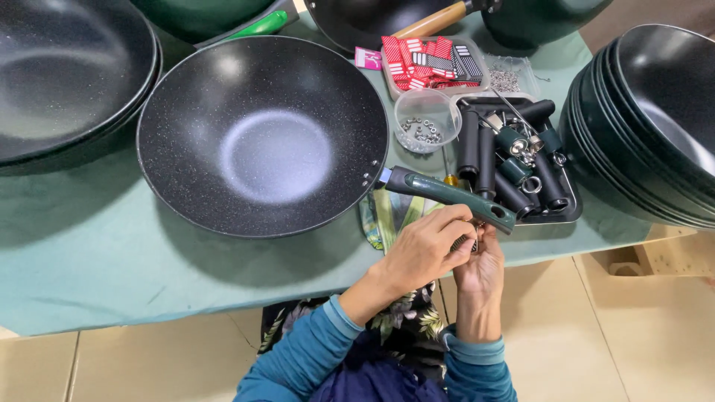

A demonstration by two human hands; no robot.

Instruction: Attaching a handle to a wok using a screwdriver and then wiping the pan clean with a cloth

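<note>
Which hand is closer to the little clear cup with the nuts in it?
The right hand, just barely. It sits below the clear cup, near the end of the green pan handle. The left hand is beside it, slightly further left, and looks about as far away.

Left hand (423,249) and right hand (480,264) meet — fingers curled.

A clear rectangular tray (477,78) stands well above my hands, beyond the pan handle. It holds small flat packets (417,63), red with white stripes, some black with white stripes, stacked loosely. A small pink label (367,58) lies just left of the tray, up and left of my left hand (424,249).
</note>
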